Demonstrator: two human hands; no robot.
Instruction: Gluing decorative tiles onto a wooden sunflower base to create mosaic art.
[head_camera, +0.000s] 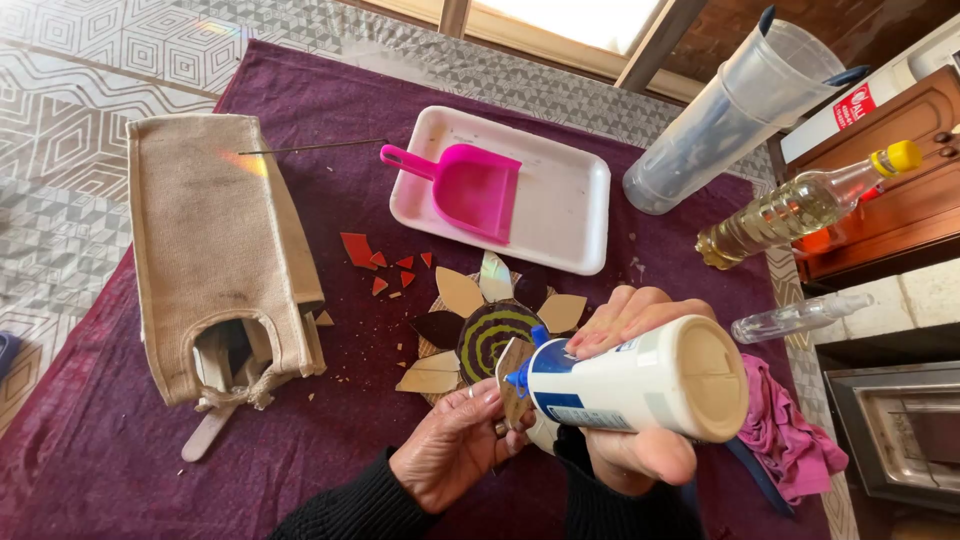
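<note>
My right hand (630, 400) grips a white glue bottle (640, 385) with a blue nozzle, tipped on its side with the nozzle pointing left. My left hand (455, 450) pinches a small beige petal-shaped piece (513, 372) right at the nozzle tip. Just beyond lies a flower-shaped craft (490, 335) with a dark centre carrying a yellow-green spiral and beige, dark and shiny petals around it, resting on the purple cloth (330, 90).
A burlap-covered box (215, 240) with an opening stands at left, a wooden stick (205, 435) under it. Red shards (375, 262) lie near a white tray (570, 200) holding a pink dustpan (470, 185). At right: a plastic container (730, 110), an oil bottle (800, 205), a pink rag (785, 430).
</note>
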